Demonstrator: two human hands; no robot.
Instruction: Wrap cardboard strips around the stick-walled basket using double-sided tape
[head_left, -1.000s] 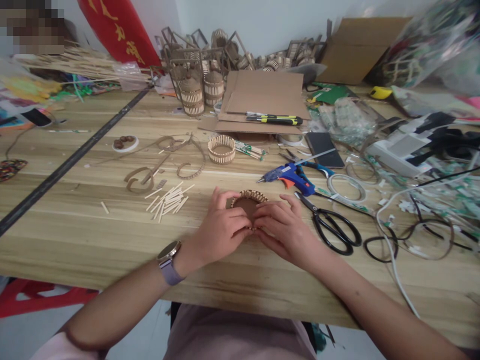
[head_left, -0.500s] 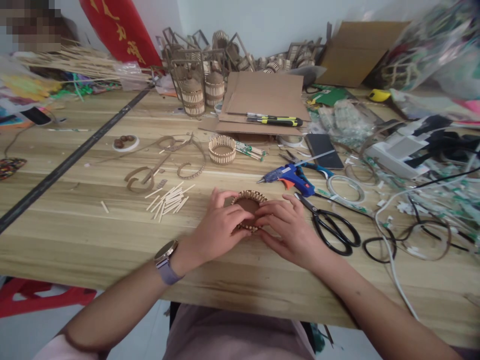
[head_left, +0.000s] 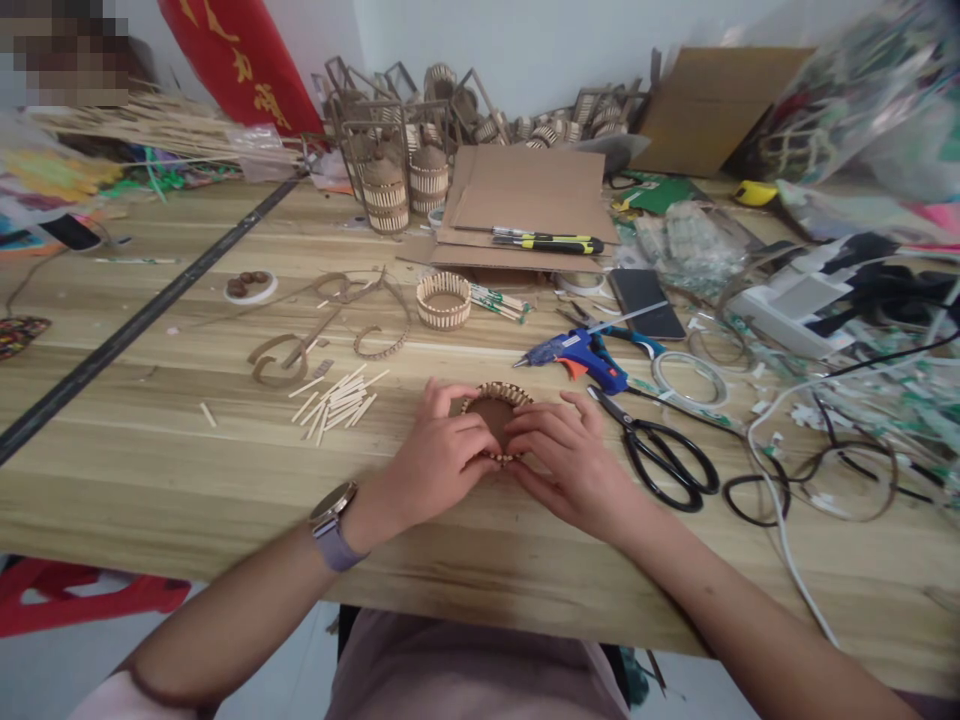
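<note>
Close to the table's front edge, a small round basket (head_left: 495,412) with a brown base and a wall of short pale sticks sits between my hands. My left hand (head_left: 446,445) grips its left and near rim, fingers curled over the wall. From the right, my right hand (head_left: 562,450) pinches the near-right rim, with fingertips inside. My fingers cover part of the near wall. A loose pile of cut sticks (head_left: 341,402) lies left of my left hand. Black-handled scissors (head_left: 667,455) rest right of my right hand, below a blue glue gun (head_left: 574,355).
A second stick ring (head_left: 444,300) stands farther back, before cardboard sheets (head_left: 529,195) with utility knives (head_left: 551,242) on them. Finished lantern-like pieces (head_left: 386,190) stand at the back. A white cable (head_left: 784,540), a power strip (head_left: 795,305) and plastic scraps crowd the right.
My left fingers have shifted slightly toward the near rim, and my right fingertips have moved a little within the basket. Both hands keep their hold; the rest stays in place.
</note>
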